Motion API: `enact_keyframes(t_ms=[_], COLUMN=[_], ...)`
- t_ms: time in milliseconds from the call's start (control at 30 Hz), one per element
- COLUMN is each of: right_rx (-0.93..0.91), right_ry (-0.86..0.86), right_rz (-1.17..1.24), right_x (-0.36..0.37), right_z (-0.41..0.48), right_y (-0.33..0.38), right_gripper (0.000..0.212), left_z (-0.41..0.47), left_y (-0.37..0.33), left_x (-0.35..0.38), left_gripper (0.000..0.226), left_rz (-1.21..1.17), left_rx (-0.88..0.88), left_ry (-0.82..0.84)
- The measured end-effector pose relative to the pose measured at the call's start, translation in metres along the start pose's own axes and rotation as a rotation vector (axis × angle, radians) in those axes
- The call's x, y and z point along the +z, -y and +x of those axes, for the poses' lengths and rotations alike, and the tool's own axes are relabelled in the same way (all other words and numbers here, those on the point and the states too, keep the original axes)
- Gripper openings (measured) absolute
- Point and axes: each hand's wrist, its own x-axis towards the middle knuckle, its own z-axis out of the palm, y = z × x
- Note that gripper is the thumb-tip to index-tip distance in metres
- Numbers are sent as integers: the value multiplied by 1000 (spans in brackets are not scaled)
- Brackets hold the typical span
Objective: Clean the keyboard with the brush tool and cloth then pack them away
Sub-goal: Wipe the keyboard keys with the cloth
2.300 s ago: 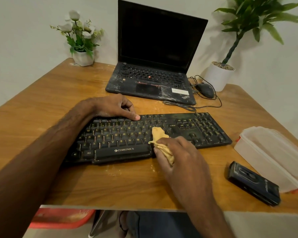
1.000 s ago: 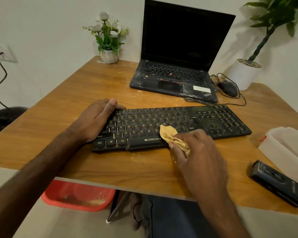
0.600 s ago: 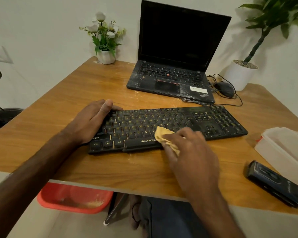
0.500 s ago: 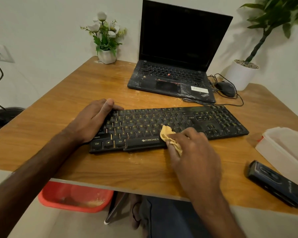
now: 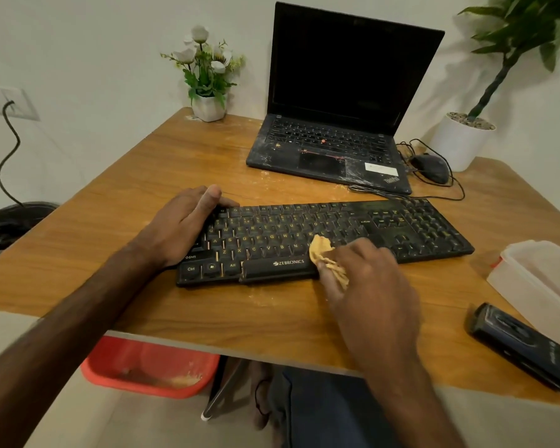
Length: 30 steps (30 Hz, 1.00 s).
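Wooden table (image 5: pixel 143 195) stands against a pale wall, and a black keyboard (image 5: pixel 337 234) lies across its middle, with its long side toward the person. Left hand (image 5: pixel 181 227) rests on the left end of the keyboard, the palm over the outer keys and the thumb lying along the upper corner; the fingers look relaxed and only a little bent, and they grip nothing. Right hand (image 5: pixel 369 286) is a bit blurred; its fingers are curled around a small yellow cloth (image 5: pixel 327 260) and pinch it, and the bunched cloth touches the keys just at the right end of the space bar, near the front edge of the keyboard. Black brush tool (image 5: pixel 524 347) lies on the table near the right front corner, apart from both hands, and just behind it stands a translucent plastic container (image 5: pixel 543 282). Behind the keyboard an open laptop (image 5: pixel 337 124) with a dark screen and a dusty palm rest stands, and a black mouse (image 5: pixel 430 168) with its tangled wire lies beside it to the right. One small white pot of white flowers (image 5: pixel 207 82) is at the far left corner, and a larger white pot with a green plant (image 5: pixel 459 140) is at the far right. Under the table edge a red basin (image 5: pixel 149 367) is visible on the floor, with some pale crumbs in it.
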Motion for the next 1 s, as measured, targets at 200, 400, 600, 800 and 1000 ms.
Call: enact_keyframes(t_ms=[200,400,600,800,1000], right_rx=[-341,-311,-532,-861,-532], right_ry=[56,149,193,196,223], right_rz=[171,80,62,55,94], right_x=[17,-6,-15,-1,-19], right_z=[-10,7,18,32,23], right_y=[58,-18,-18,48,-41], right_gripper=[27,25,27,30,28], left_z=[-1,1,2,1,2], left_y=[4,3,3,1,0], left_x=[1,-2,-1,-1,-1], left_gripper=[72,62,66,74,68], left_rz=[34,94,156,178,169], left_rx=[3,70,106,114,93], left_ry=[0,17,54,61,55])
